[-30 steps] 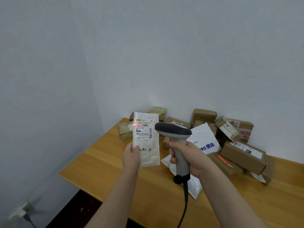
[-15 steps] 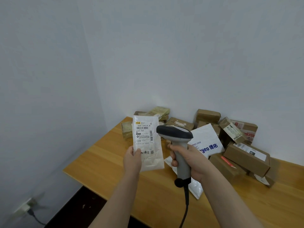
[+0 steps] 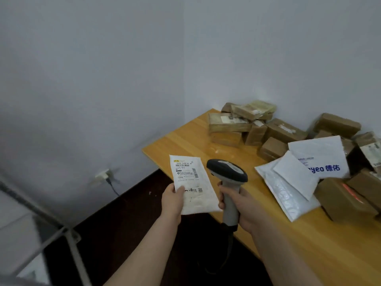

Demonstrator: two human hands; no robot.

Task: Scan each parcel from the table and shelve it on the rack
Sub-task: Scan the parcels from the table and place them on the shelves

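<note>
The left hand (image 3: 172,200) pinches the white parcel (image 3: 193,182) by its lower edge, and the right hand (image 3: 243,209) has its fingers wrapped round the scanner (image 3: 226,174) just beside it. Right of the fingers, the bench (image 3: 198,141) carries white mailers (image 3: 288,182) and brown boxes (image 3: 231,124). The rack frame (image 3: 68,234) stands to their left.

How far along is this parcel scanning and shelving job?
Done: the white pouch looks scanned; a second ago a red scan line crossed its label. In hand: the left hand holds that pouch, the right hand grips the scanner. Left: shelve it on the rack, then the brown boxes and white mailers on the table.
</note>
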